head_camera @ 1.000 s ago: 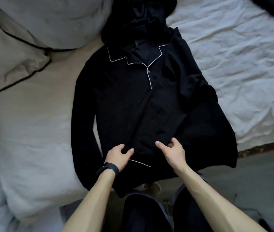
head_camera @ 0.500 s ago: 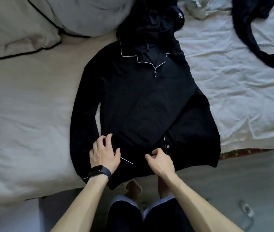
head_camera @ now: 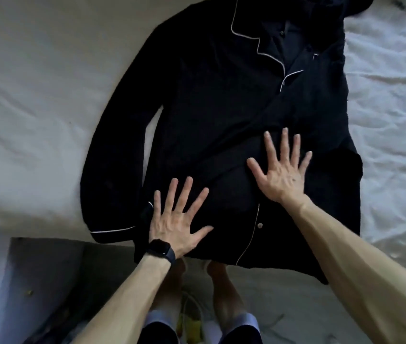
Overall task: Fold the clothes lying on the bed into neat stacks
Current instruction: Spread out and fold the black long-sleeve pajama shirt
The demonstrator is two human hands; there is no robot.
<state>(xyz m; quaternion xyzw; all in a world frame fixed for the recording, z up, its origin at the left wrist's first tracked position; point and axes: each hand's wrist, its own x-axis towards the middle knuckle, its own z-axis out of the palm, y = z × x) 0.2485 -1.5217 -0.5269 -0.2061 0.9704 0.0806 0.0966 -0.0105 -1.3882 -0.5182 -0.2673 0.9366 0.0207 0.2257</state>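
Observation:
A black pyjama shirt with white piping lies face up on the bed, collar away from me, hem hanging over the near edge. Its left sleeve lies straight along the body; the right side is folded in across the front. My left hand, with a dark watch on the wrist, presses flat with spread fingers on the lower left of the shirt. My right hand presses flat with spread fingers on the folded part, a little higher.
Another dark garment lies just beyond the collar at the top edge. Crumpled white sheet covers the bed's right side. The near bed edge runs beside my legs, with floor clutter at my feet.
Both hands have let go of the hem and opened flat on the shirt front. The right hand has moved up and right. My view has moved closer to the shirt.

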